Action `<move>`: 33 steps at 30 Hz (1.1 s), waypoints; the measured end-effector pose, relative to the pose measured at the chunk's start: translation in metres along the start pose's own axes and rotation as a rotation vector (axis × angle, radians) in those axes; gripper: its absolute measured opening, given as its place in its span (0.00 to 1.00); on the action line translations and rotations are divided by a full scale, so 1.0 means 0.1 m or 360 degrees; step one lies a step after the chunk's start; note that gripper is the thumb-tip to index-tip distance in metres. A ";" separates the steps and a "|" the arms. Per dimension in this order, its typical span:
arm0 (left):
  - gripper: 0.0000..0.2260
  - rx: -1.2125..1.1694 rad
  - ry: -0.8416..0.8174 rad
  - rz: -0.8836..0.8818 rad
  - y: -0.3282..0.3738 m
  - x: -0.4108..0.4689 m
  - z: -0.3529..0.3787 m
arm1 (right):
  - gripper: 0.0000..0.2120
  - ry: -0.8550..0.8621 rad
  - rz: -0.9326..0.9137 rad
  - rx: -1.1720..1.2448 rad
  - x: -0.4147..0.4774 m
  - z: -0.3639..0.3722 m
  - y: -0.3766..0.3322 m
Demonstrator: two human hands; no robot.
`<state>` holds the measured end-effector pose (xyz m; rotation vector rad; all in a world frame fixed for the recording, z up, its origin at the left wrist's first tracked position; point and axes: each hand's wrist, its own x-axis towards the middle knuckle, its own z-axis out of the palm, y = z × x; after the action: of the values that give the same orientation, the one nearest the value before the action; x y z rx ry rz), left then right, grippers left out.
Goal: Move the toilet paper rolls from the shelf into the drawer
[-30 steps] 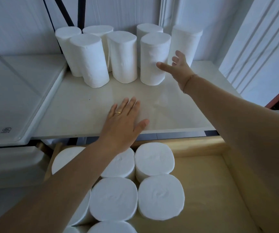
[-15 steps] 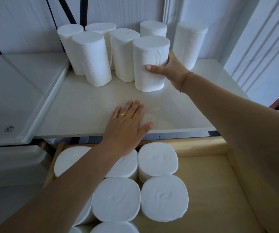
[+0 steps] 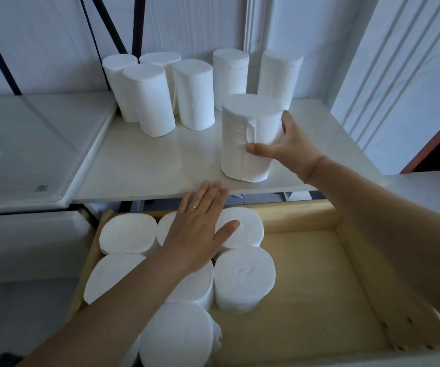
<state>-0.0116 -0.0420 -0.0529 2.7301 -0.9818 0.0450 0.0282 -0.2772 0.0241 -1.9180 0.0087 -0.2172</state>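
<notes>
My right hand [image 3: 289, 148] grips a white toilet paper roll [image 3: 242, 133] upright near the front edge of the white shelf [image 3: 144, 165]. Several more rolls [image 3: 150, 99] stand upright at the back of the shelf. Below, the open wooden drawer [image 3: 316, 276] holds several rolls [image 3: 244, 278] packed upright on its left side; its right half shows bare wood. My left hand [image 3: 200, 231], flat with fingers spread and a ring on it, hovers over the drawer's back rolls, fingertips at the shelf's front edge. It holds nothing.
A white glass-topped surface [image 3: 28, 152] adjoins the shelf on the left. White panelled walls [image 3: 398, 75] close in behind and to the right. Dark diagonal bars [image 3: 113, 25] run behind the rolls.
My right hand closed on a roll at the back of the shelf and drew it forward toward the front edge. My left hand slid back from the shelf top to above the drawer.
</notes>
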 end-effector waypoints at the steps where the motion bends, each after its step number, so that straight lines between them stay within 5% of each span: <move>1: 0.34 -0.0005 -0.0006 0.0011 0.03 -0.05 0.01 | 0.38 -0.0043 0.0003 0.0018 -0.17 -0.10 -0.01; 9: 0.31 -0.0110 -0.0242 0.0059 0.27 -0.20 0.14 | 0.38 -0.0499 0.0208 0.0084 -1.21 -0.76 0.16; 22: 0.36 0.0042 -0.0221 0.0081 0.32 -0.20 0.21 | 0.42 -0.0474 0.0666 -0.0047 -1.46 -0.66 1.14; 25: 0.36 0.0052 -0.0231 0.0084 0.32 -0.20 0.20 | 0.36 -0.0712 0.0913 0.0207 -1.50 -0.72 1.10; 29: 0.36 0.0067 -0.0243 0.0088 0.33 -0.20 0.19 | 0.34 -0.0692 0.1455 0.0308 -1.42 -0.79 0.95; 33: 0.36 0.0085 -0.0273 0.0124 0.31 -0.21 0.19 | 0.35 -0.0736 0.1495 0.0345 -1.35 -0.80 0.89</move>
<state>-0.0482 -0.0565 -0.0669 2.7801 -1.1489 -0.1544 -0.1081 -0.3680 -0.0520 -1.5262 0.5384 0.8172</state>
